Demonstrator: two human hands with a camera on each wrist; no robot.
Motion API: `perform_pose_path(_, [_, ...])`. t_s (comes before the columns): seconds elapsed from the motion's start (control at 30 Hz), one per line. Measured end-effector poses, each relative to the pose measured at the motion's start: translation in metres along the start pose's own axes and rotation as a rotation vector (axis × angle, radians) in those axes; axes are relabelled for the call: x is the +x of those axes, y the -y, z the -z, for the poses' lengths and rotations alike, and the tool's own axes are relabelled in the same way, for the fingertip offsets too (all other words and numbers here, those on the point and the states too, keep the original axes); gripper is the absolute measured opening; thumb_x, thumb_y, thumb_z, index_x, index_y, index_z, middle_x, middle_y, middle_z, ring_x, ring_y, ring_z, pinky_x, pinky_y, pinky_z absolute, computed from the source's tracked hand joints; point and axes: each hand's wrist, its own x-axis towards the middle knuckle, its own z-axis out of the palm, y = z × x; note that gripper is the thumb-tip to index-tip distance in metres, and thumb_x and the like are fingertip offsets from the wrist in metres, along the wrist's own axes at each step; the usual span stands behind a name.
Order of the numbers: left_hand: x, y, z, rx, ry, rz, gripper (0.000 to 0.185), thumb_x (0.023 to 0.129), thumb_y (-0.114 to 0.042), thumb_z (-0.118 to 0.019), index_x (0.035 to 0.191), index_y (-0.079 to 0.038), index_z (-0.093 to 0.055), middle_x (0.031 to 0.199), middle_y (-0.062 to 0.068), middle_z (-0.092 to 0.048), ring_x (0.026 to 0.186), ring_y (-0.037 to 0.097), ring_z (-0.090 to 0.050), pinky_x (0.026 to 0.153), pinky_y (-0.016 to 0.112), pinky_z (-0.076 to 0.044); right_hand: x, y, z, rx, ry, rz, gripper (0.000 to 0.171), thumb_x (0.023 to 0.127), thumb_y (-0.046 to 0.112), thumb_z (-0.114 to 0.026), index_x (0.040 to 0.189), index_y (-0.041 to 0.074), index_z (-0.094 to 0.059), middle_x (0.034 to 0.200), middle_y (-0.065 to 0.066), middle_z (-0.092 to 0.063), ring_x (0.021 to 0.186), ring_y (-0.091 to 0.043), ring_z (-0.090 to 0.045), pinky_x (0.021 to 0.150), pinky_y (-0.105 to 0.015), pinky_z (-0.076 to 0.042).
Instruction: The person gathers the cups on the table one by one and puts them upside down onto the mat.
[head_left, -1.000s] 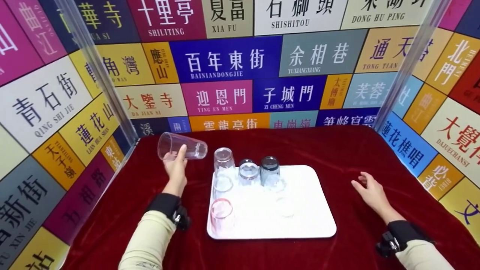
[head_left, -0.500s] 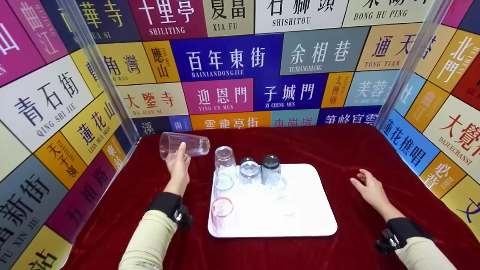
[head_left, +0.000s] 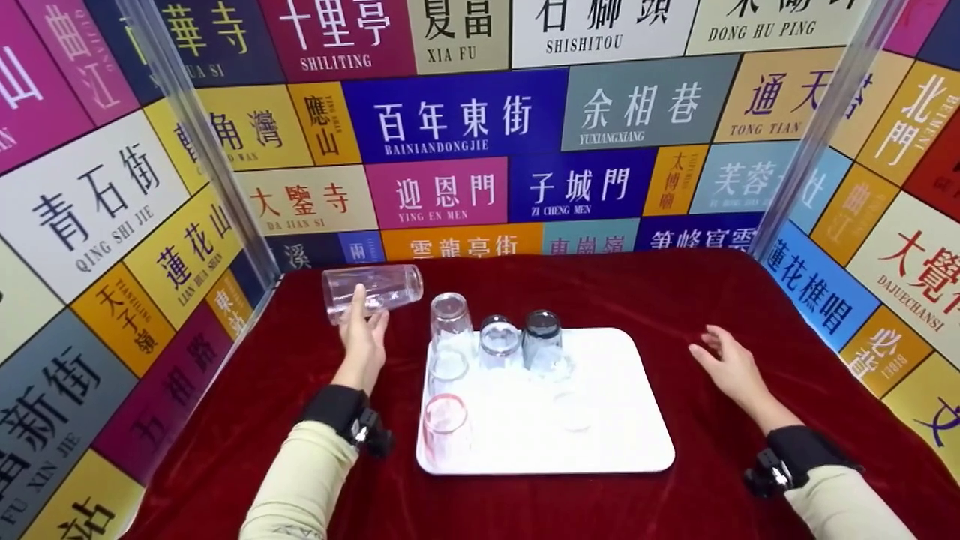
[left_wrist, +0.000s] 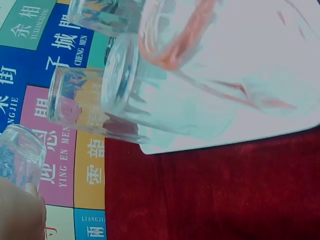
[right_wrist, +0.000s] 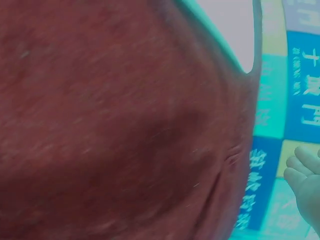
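Observation:
In the head view my left hand holds a clear drinking glass on its side at the back left, its base pointing right. The left wrist view shows part of that hand and the held glass. Beside it on the white tray stand several upside-down glasses: a clear glass at the back left corner, a pink-tinted glass at the front left, a bluish glass and a dark grey glass along the back. My right hand hovers right of the tray, fingers loosely bent, holding nothing.
Dark red cloth covers the table around the tray. Further faint clear glasses stand on the tray, hard to make out against the white. Panels with large lettering wall the table at the back and sides.
The held glass has turned from its base tipping down to its base slightly raised, and moved a little right. My right hand has shifted slightly left and away from me.

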Motion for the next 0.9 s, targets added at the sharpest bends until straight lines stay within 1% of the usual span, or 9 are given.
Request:
perform_pose_path(0.23, [-0.006, 0.001, -0.009, -0.08, 0.065, 0.06, 0.067, 0.089, -0.025, -0.055, 0.145, -0.01, -0.02, 0.152, 0.009, -0.01, 0.133, 0.033, -0.028, 0.103, 0.032, -0.036, 0.026, 0.047, -0.005, 0.031, 0.045, 0.109, 0.057, 0.092, 0.021, -0.055, 0.133, -0.012, -0.033, 0.127, -0.034, -0.045, 0.119, -0.047, -0.04, 0.1, -0.055, -0.031])
perform_pose_path(0.43, [-0.015, 0.007, -0.019, -0.127, 0.135, 0.08, 0.062, 0.092, -0.026, -0.051, 0.144, -0.009, -0.021, 0.15, 0.014, -0.013, 0.132, 0.034, -0.027, 0.104, 0.032, -0.035, 0.047, 0.105, -0.015, -0.015, 0.146, 0.213, 0.061, 0.091, 0.025, -0.057, 0.136, -0.008, -0.032, 0.132, -0.029, -0.043, 0.124, -0.041, -0.038, 0.101, -0.054, -0.03])
perform_pose_path(0.5, [-0.019, 0.01, -0.023, -0.142, 0.148, 0.082, 0.053, 0.092, -0.026, -0.05, 0.136, -0.003, -0.032, 0.146, 0.016, -0.019, 0.127, 0.033, -0.033, 0.103, 0.033, -0.035, 0.053, 0.124, -0.019, -0.055, 0.184, 0.26, 0.062, 0.09, 0.025, -0.058, 0.136, -0.008, -0.032, 0.133, -0.028, -0.042, 0.125, -0.04, -0.037, 0.103, -0.052, -0.029])
perform_pose_path(0.57, [-0.023, 0.013, -0.028, -0.143, 0.161, 0.081, 0.041, 0.092, -0.026, -0.05, 0.122, 0.001, -0.04, 0.141, 0.018, -0.025, 0.119, 0.032, -0.038, 0.103, 0.034, -0.037, 0.058, 0.144, -0.024, -0.111, 0.215, 0.31, 0.063, 0.089, 0.024, -0.059, 0.136, -0.008, -0.032, 0.134, -0.027, -0.041, 0.126, -0.039, -0.036, 0.104, -0.051, -0.027])
perform_pose_path(0.63, [-0.028, 0.016, -0.033, -0.146, 0.181, 0.086, 0.033, 0.093, -0.026, -0.049, 0.11, 0.002, -0.042, 0.137, 0.019, -0.028, 0.115, 0.031, -0.04, 0.102, 0.035, -0.037, 0.061, 0.163, -0.03, -0.171, 0.233, 0.368, 0.064, 0.088, 0.022, -0.061, 0.136, -0.009, -0.033, 0.135, -0.027, -0.04, 0.127, -0.039, -0.035, 0.105, -0.05, -0.026])
perform_pose_path(0.67, [-0.031, 0.018, -0.035, -0.149, 0.196, 0.09, 0.032, 0.093, -0.025, -0.048, 0.108, 0.002, -0.041, 0.136, 0.019, -0.028, 0.115, 0.032, -0.039, 0.103, 0.035, -0.037, 0.063, 0.173, -0.033, -0.202, 0.237, 0.4, 0.065, 0.087, 0.023, -0.062, 0.135, -0.009, -0.033, 0.135, -0.027, -0.04, 0.127, -0.039, -0.035, 0.106, -0.05, -0.026])
perform_pose_path(0.73, [-0.037, 0.02, -0.04, -0.145, 0.23, 0.107, 0.038, 0.093, -0.026, -0.047, 0.119, 0.001, -0.038, 0.14, 0.02, -0.024, 0.123, 0.034, -0.035, 0.104, 0.035, -0.035, 0.065, 0.193, -0.039, -0.254, 0.239, 0.464, 0.066, 0.085, 0.023, -0.064, 0.135, -0.008, -0.035, 0.135, -0.027, -0.04, 0.126, -0.039, -0.035, 0.106, -0.049, -0.027])
perform_pose_path(0.83, [-0.045, 0.023, -0.046, -0.156, 0.279, 0.146, 0.054, 0.094, -0.026, -0.046, 0.137, -0.001, -0.024, 0.148, 0.021, -0.015, 0.134, 0.036, -0.023, 0.106, 0.034, -0.032, 0.066, 0.22, -0.051, -0.313, 0.233, 0.569, 0.07, 0.081, 0.024, -0.068, 0.134, -0.008, -0.035, 0.135, -0.026, -0.041, 0.126, -0.038, -0.037, 0.107, -0.047, -0.028])
perform_pose_path(0.9, [-0.052, 0.025, -0.051, -0.14, 0.302, 0.16, 0.061, 0.094, -0.026, -0.046, 0.143, -0.003, -0.016, 0.15, 0.021, -0.012, 0.136, 0.036, -0.019, 0.106, 0.035, -0.031, 0.066, 0.237, -0.059, -0.351, 0.239, 0.625, 0.072, 0.08, 0.023, -0.069, 0.135, -0.009, -0.034, 0.136, -0.026, -0.04, 0.127, -0.037, -0.035, 0.108, -0.045, -0.027])
